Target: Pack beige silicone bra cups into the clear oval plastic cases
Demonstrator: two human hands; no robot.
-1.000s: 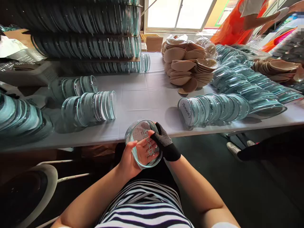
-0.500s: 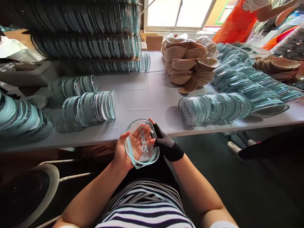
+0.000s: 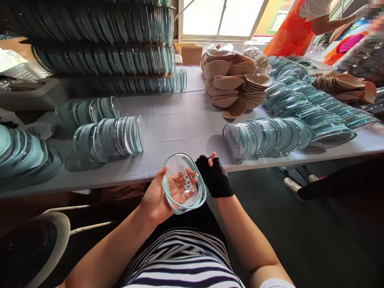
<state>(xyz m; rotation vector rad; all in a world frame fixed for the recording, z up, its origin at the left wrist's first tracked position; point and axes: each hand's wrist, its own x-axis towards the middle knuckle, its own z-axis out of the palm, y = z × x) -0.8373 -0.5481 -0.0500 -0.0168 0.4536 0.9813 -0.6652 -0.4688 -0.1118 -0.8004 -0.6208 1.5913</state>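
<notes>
Since the previous frame the gloved right hand (image 3: pixel 216 178) has let go, fingers loosely curled just right of the clear teal-rimmed oval plastic case (image 3: pixel 183 183), which lies cupped in the open-palmed left hand (image 3: pixel 163 196) near the white table's (image 3: pixel 171 128) edge.

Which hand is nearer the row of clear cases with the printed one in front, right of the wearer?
Right. The gloved right hand sits just below-left of that row of cases; the left hand is farther left.
</notes>
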